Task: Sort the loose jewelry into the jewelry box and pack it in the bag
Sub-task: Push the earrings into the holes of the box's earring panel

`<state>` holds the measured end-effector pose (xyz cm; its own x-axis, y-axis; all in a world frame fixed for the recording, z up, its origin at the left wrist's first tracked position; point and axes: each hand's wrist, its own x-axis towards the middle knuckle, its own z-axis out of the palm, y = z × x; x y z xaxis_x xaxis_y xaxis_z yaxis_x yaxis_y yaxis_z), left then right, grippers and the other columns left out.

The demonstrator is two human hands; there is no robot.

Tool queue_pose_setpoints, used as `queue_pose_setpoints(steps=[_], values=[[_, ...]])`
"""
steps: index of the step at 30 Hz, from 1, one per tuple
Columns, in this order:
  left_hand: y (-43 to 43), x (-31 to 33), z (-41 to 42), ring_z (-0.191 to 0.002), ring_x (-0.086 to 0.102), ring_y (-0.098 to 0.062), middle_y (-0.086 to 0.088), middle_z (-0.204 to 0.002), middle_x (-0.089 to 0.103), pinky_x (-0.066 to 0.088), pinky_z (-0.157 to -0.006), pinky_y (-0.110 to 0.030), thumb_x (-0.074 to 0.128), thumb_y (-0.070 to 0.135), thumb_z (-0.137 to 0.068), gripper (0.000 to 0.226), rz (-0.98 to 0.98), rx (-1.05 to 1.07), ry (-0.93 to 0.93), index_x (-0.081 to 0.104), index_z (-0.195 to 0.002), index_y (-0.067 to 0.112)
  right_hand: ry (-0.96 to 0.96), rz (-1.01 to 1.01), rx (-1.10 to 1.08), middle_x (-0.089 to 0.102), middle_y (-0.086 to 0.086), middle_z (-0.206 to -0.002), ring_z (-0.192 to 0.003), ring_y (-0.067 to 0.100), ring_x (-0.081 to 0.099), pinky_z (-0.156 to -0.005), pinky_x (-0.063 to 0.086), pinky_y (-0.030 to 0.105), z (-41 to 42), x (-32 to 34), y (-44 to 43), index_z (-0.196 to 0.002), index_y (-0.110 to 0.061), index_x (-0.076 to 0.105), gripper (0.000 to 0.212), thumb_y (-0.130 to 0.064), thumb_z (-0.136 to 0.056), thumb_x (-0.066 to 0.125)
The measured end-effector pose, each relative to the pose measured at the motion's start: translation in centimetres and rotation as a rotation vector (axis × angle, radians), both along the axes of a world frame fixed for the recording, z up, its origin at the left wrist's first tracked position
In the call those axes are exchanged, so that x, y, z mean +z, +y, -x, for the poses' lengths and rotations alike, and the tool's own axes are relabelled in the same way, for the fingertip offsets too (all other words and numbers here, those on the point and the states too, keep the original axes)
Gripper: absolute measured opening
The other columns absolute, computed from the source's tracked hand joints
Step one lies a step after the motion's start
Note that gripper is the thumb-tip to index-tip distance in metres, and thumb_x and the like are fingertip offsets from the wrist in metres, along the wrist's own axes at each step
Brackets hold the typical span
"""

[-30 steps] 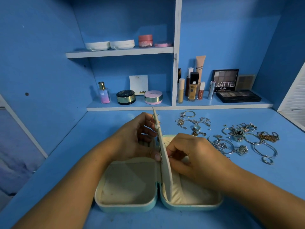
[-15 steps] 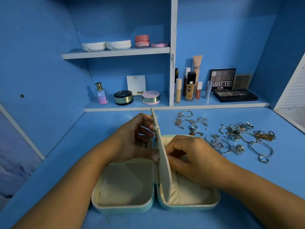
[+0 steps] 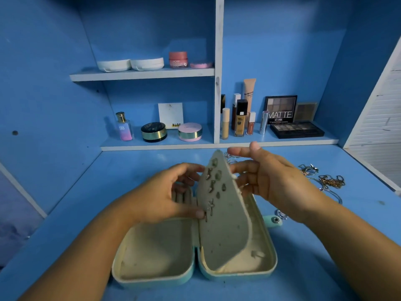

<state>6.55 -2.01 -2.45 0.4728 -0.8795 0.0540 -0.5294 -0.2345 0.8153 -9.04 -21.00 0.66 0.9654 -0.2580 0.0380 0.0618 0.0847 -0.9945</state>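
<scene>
A pale teal jewelry box (image 3: 152, 276) lies open on the blue desk in front of me. Its cream inner flap (image 3: 225, 218) leans to the right and shows several earrings pinned to its face. My left hand (image 3: 160, 196) holds the flap's left edge, thumb by the lowest earring. My right hand (image 3: 269, 179) is lifted behind the flap with its fingers straight and holds nothing I can see. Loose jewelry (image 3: 329, 181), gold chains and silver rings, lies on the desk to the right, partly hidden by my right hand. No bag is in view.
Cosmetics fill the shelves behind: a perfume bottle (image 3: 124, 127), round compacts (image 3: 189, 131), foundation bottles (image 3: 239, 118), an eyeshadow palette (image 3: 297, 129). A blue side wall stands at the left and a white slatted panel (image 3: 377, 118) at the right.
The flap has swung from upright to leaning right, showing its earring side. My right hand left the flap's back, rose and opened. My left hand kept its hold.
</scene>
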Motion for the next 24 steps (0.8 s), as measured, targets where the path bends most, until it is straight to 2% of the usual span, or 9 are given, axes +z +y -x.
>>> queue_pose_setpoints(steps=[2, 5, 8, 10, 11, 13, 16, 19, 24], values=[[-0.1, 0.1, 0.2, -0.118, 0.051, 0.002, 0.023, -0.119, 0.057, 0.042, -0.098, -0.017, 0.089, 0.04, -0.06, 0.079, -0.034, -0.016, -0.074, 0.05, -0.128, 0.048, 0.008, 0.051, 0.053, 0.065, 0.019, -0.111, -0.09, 0.035, 0.062, -0.083, 0.05, 0.052, 0.4, 0.4, -0.2, -0.127, -0.018, 0.055, 0.058, -0.051, -0.079, 0.057], [0.0, 0.2, 0.4, -0.118, 0.05, 0.004, 0.026, -0.118, 0.054, 0.04, -0.097, -0.013, 0.086, 0.041, -0.062, 0.081, -0.047, -0.028, -0.114, 0.049, -0.134, 0.041, 0.044, 0.25, 0.034, 0.065, 0.019, -0.109, -0.1, 0.04, 0.062, -0.09, 0.05, 0.054, 0.4, 0.3, 0.0, -0.123, -0.019, 0.059, 0.039, -0.023, -0.085, 0.068], [0.1, 0.1, 0.5, -0.119, 0.049, 0.007, 0.026, -0.12, 0.053, 0.038, -0.097, -0.01, 0.082, 0.046, -0.064, 0.079, -0.067, -0.036, -0.158, 0.048, -0.135, 0.039, 0.152, 0.458, -0.023, 0.071, 0.006, -0.097, -0.089, 0.018, 0.069, -0.084, 0.056, 0.033, 0.3, -0.1, -0.8, -0.124, -0.017, 0.058, 0.039, -0.007, -0.086, 0.065], [0.1, 0.0, 0.5, -0.12, 0.049, 0.006, 0.027, -0.121, 0.052, 0.038, -0.099, -0.012, 0.079, 0.052, -0.065, 0.076, -0.086, -0.035, -0.194, 0.051, -0.135, 0.038, 0.226, 0.765, -0.08, 0.067, -0.008, -0.078, -0.07, -0.001, 0.063, -0.067, 0.051, 0.012, 0.1, -0.5, -1.2, -0.125, -0.02, 0.057, 0.041, -0.015, -0.085, 0.065], [0.1, -0.1, 0.5, -0.12, 0.049, 0.006, 0.028, -0.122, 0.051, 0.037, -0.1, -0.013, 0.077, 0.054, -0.066, 0.074, -0.092, -0.035, -0.215, 0.053, -0.134, 0.037, 0.25, 0.879, -0.096, 0.061, -0.012, -0.072, -0.063, -0.004, 0.058, -0.058, 0.044, 0.009, 0.0, -0.7, -1.4, -0.121, -0.022, 0.059, 0.038, -0.019, -0.084, 0.064], [0.1, -0.3, 0.6, -0.121, 0.047, 0.009, 0.029, -0.123, 0.048, 0.035, -0.102, -0.013, 0.072, 0.057, -0.068, 0.071, -0.104, -0.036, -0.237, 0.054, -0.133, 0.036, 0.293, 0.996, -0.093, 0.055, -0.017, -0.08, -0.066, -0.004, 0.052, -0.057, 0.038, 0.01, -0.2, -1.2, -1.5, -0.115, -0.026, 0.059, 0.031, -0.027, -0.084, 0.064], [0.1, -0.4, 0.6, -0.121, 0.045, 0.01, 0.031, -0.125, 0.045, 0.035, -0.103, -0.012, 0.068, 0.061, -0.069, 0.069, -0.134, -0.029, -0.265, 0.054, -0.132, 0.038, 0.308, 1.116, -0.043, 0.048, -0.012, -0.103, -0.084, -0.002, 0.049, -0.07, 0.037, 0.015, -0.3, -2.1, -2.1, -0.112, -0.031, 0.059, 0.032, -0.04, -0.082, 0.064], [-0.2, -0.3, 0.7, -0.116, 0.048, 0.007, 0.028, -0.122, 0.048, 0.035, -0.099, -0.01, 0.069, 0.056, -0.071, 0.064, -0.124, -0.013, -0.256, 0.057, -0.131, 0.036, 0.252, 1.174, -0.044, 0.05, -0.008, -0.105, -0.081, -0.001, 0.048, -0.067, 0.034, 0.012, -0.5, -1.9, -3.6, -0.112, -0.03, 0.062, 0.027, -0.042, -0.087, 0.059], [-0.6, -0.4, 1.0, -0.11, 0.052, 0.005, 0.023, -0.118, 0.051, 0.036, -0.096, -0.009, 0.072, 0.045, -0.076, 0.055, -0.099, 0.017, -0.266, 0.061, -0.128, 0.029, 0.301, 1.312, -0.415, 0.053, 0.005, -0.112, -0.089, 0.017, 0.045, -0.079, 0.038, 0.028, -0.6, -2.1, -9.5, -0.123, -0.019, 0.061, 0.031, -0.025, -0.094, 0.054]])
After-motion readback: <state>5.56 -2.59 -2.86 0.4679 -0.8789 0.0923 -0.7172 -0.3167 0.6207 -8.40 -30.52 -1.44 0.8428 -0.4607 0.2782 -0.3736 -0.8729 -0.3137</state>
